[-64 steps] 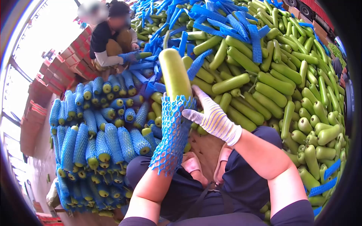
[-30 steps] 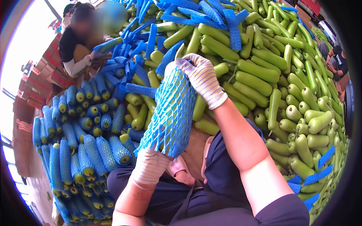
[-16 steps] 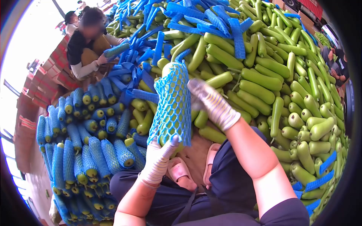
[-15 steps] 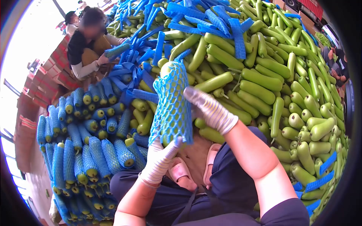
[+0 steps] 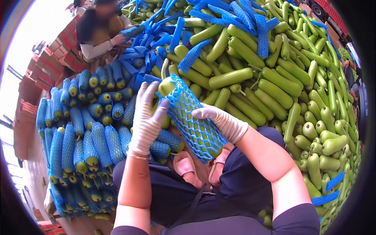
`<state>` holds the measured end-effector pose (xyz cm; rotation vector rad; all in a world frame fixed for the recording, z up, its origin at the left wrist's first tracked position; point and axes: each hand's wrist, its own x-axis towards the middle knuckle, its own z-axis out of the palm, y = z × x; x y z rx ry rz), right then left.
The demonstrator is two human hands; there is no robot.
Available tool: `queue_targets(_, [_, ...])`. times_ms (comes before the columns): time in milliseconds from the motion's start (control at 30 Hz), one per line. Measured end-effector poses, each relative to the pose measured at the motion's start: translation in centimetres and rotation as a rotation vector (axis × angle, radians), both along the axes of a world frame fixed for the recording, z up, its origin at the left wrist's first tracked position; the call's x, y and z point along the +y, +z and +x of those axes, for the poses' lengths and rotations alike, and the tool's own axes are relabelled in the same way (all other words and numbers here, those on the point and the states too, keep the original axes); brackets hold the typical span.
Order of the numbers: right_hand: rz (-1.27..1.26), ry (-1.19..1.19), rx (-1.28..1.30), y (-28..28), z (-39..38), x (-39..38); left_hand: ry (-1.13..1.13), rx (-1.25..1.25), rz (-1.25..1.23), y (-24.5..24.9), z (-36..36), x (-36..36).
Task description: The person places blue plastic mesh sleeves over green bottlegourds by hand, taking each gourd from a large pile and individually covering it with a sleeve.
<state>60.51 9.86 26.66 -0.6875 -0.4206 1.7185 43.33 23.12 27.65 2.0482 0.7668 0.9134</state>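
Note:
A green gourd in a blue foam net (image 5: 196,121) is tilted in front of me, its bare upper end poking out of the net. My right hand (image 5: 221,121), in a striped glove, grips its right side, with the thumb side in view and the other fingers hidden behind it. My left hand (image 5: 147,121), gloved too, is beside the upper end at the left, fingers apart and raised, the index or thumb tip near the net. Bare green gourds (image 5: 274,92) are heaped at the right, and netted gourds (image 5: 113,145) are stacked at the left.
Loose blue nets (image 5: 235,17) lie on the heap. At the upper left another person (image 5: 98,31) holds a netted gourd. Red and white boxes (image 5: 51,58) stand behind that person. Pink sandals (image 5: 186,164) are between my knees. Part of another person (image 5: 348,70) shows at the far right.
The netted gourd has tilted, its lower end swinging right. My left hand has moved from its lower end up to the upper left and opened. The view has shifted slightly.

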Motion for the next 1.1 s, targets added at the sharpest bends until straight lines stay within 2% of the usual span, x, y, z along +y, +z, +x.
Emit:
queue_targets(33, [0.01, -0.003, -0.058, -0.3, 0.0, 0.2, -0.02, 0.103, 0.148, -0.2, 0.2, -0.1])
queue_targets(100, [0.005, -0.012, -0.066, -1.1, 0.0, 0.4, -0.018, 0.1, 0.177, -0.1, 0.2, -0.2])
queue_targets(167, [0.022, -0.044, -0.137, -2.1, 0.2, 0.7, -0.143, 0.211, 0.34, 0.2, -0.2, -0.3])
queue_targets(333, [0.017, -0.023, -0.178, -2.3, 0.2, 0.6, -0.213, 0.087, 0.03, 1.1, -0.2, -1.9])
queue_targets(367, [0.017, -0.037, -0.173, -2.1, 0.2, 0.4, -0.226, 0.092, 0.031, 1.1, -0.4, -1.8])
queue_targets(467, [0.043, 0.002, -0.148, -1.3, 0.2, 0.1, -0.242, -0.059, -0.334, 0.4, -0.9, -1.5])
queue_targets(500, [0.007, 0.011, -0.18, -1.5, 0.3, -0.1, -0.235, -0.064, -0.33, 0.5, -0.9, -1.6])
queue_targets(567, [-0.028, 0.029, -0.221, -1.9, 0.3, 0.0, -0.195, -0.212, -0.536, 0.7, -0.8, -1.6])
queue_targets(600, [-0.005, 0.036, -0.2, -2.2, 0.3, 0.1, -0.195, -0.222, -0.531, 0.9, -0.9, -1.5])
queue_targets(700, [-0.005, 0.025, -0.179, -2.1, 0.1, -0.2, -0.095, -0.157, -0.546, 0.7, -0.8, -1.1])
queue_targets(800, [-0.023, 0.024, -0.21, -3.0, 0.2, 0.1, -0.097, 0.143, -0.582, 1.0, -1.1, -1.0])
queue_targets(833, [-0.022, 0.033, -0.209, -2.6, 0.1, 0.1, -0.099, 0.163, -0.692, 1.4, -0.9, -1.2])
queue_targets(933, [0.007, 0.04, -0.16, -1.3, -0.1, -0.1, -0.195, 0.116, -0.696, 1.1, -1.7, -0.7])
queue_targets(1033, [-0.007, 0.019, -0.252, -2.0, 0.2, -0.1, -0.203, -0.197, -0.589, 1.4, -1.9, 0.0])
queue_targets(1100, [-0.021, 0.051, -0.21, -2.2, 0.3, -0.1, -0.03, -0.471, -0.471, 0.5, -1.8, 0.7])
